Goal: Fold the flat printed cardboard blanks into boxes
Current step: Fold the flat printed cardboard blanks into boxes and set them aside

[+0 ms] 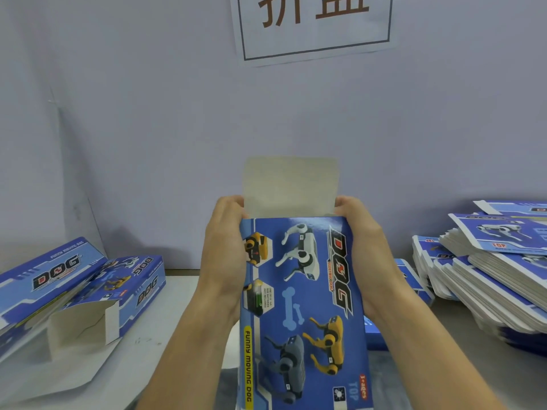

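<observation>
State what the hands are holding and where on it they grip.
Both hands hold one printed box: left hand on its left long edge, right hand on its right long edge, both near the far end below the raised flap.

Pale lilac wall [148,113], paper sign [313,25], white table [177,306]

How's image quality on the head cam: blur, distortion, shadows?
Head view: soft overall, print on the held box readable, stack of flat blanks at right smeared; wide-angle bend at the edges; even diffuse light, faint shadow on the wall behind the folded boxes at left; no glare.
</observation>
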A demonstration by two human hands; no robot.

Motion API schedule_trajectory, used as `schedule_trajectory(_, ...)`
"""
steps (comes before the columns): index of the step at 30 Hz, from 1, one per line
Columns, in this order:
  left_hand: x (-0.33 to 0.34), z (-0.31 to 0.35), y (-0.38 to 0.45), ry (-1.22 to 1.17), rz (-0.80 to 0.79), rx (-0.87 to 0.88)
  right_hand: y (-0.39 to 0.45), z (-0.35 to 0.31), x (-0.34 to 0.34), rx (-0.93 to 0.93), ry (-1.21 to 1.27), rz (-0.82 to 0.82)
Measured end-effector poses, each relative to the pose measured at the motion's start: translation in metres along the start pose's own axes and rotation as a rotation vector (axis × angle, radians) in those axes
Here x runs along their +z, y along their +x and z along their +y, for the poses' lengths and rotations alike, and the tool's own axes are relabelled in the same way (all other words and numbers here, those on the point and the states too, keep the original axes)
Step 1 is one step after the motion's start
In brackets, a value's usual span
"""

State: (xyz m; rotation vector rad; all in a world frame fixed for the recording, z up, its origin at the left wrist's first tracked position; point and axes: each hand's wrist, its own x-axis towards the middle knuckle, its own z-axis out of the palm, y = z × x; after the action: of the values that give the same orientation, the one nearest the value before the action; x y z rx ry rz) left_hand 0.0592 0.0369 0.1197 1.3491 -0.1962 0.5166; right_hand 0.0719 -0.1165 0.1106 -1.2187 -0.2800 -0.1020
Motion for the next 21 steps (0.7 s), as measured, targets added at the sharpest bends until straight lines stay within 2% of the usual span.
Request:
schedule_trajectory(4, -0.002, 0.0, -0.001, -0.075, 0.055, -0.079, 0.001, 0.005, -0.003, -0.099, 0.038, 0.049)
schedule_trajectory(9, 0.001, -0.003, 0.003, 0.12, 0.159, 0.014, 0.003, 0.008, -0.007, -0.129, 0.018, 0.037)
schedule_trajectory(12, 0.003, -0.005, 0.002, 0.093, 0.128, -0.031, -0.002, 0.006, -0.011, -0.145, 0.125, -0.097)
schedule_trajectory(14, 0.001, -0.005, 0.003, 0.101, 0.133, -0.078, -0.005, 0.003, -0.013, -0.127, 0.078, -0.186)
schedule_trajectory(18, -0.008, 0.004, 0.006, -0.008, 0.056, -0.194, -0.001, -0.01, -0.016, -0.163, 0.023, -0.098)
schedule_trajectory(21, -0.015, 0.011, 0.008, -0.016, -0.011, -0.201, -0.002, -0.022, -0.023, -0.112, 0.154, -0.103)
